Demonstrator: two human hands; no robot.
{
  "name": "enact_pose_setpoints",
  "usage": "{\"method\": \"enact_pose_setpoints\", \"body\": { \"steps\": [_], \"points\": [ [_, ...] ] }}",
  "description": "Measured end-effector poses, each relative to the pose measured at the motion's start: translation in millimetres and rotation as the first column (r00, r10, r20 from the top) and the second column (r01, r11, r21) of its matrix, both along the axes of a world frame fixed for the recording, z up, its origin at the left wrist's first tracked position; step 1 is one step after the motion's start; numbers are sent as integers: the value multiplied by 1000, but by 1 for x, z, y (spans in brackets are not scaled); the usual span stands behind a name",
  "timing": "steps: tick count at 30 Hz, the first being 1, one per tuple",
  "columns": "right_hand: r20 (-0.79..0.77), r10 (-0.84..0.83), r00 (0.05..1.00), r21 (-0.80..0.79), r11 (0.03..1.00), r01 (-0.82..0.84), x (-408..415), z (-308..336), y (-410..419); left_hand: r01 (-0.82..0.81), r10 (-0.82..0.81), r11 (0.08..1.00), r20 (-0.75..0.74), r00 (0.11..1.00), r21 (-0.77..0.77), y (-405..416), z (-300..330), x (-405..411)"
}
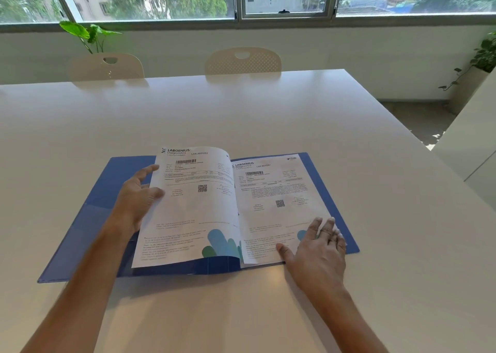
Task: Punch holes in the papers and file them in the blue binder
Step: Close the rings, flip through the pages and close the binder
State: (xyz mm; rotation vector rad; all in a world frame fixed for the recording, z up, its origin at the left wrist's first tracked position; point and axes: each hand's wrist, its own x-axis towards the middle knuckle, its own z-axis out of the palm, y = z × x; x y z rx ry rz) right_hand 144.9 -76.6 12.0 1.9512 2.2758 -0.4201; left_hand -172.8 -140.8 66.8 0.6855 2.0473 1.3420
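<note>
Judging by how things lay, this job looked mostly wrapped up. The blue binder [88,218] was spread open flat on the white table [268,116], and two printed sheets were already sitting in it, meeting at the middle fold. I couldn't make out any punched holes or a clip at the spine, so whether they were actually fastened in is a guess. No hole punch anywhere in view either.

The left hand [139,197] was pinching the outer edge of the left paper [193,207], thumb on top and fingers tucked under, with that sheet lifted and curling a bit. The right hand [319,248] lay flat with fingers straight and spread, pressing down the bottom corner of the right paper [276,191].

Readable stuff: both pages had "LABGENIUS Diagnostics" up top plus "LAB REPORT", a barcode and a QR code. The body text was too small to read.

Probably left: settle the sheet, close the cover.
</note>
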Motion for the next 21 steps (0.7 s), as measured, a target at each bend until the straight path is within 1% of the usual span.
{"method": "enact_pose_setpoints", "body": {
  "steps": [4, 5, 7, 8, 10, 13, 15, 17, 19, 21],
  "points": [
    [-33, 27, 999, 38, 999, -26, -4, 0, -2, -7, 4, 999, 84, 996, 31, 0, 1, 0],
    [-65, 37, 997, 54, 998, -33, -5, -1, -3, -4, 1, 999, 95, 995, 34, 0, 2, 1],
    [-195, 56, 979, 78, 996, -41, -7, -2, -4, -2, -1, 1000, 99, 995, 26, 0, 3, 1],
    [-286, 66, 956, 89, 995, -42, -9, -1, -5, -3, 1, 1000, 100, 995, 25, 0, 4, 1],
    [-464, 111, 879, 127, 990, -58, -15, 5, -9, -3, 0, 1000, 110, 994, 30, 0, 6, 1],
    [-605, 214, 767, 169, 976, -139, -27, 21, -23, 8, -16, 999, 155, 988, 49, 3, 15, 5],
    [-639, 297, 710, 154, 953, -261, -37, 29, -35, 25, -33, 998, 171, 985, 51, 5, 20, 9],
    [-631, 408, 660, 173, 903, -393, -47, 31, -44, 17, -30, 998, 189, 982, 66, 8, 24, 11],
    [-605, 492, 626, 196, 854, -482, -55, 32, -48, 7, -19, 998, 181, 983, 70, 9, 28, 13],
    [-579, 559, 594, 232, 811, -537, -60, 33, -51, 15, -24, 998, 170, 985, 54, 8, 33, 14]
  ]
}}
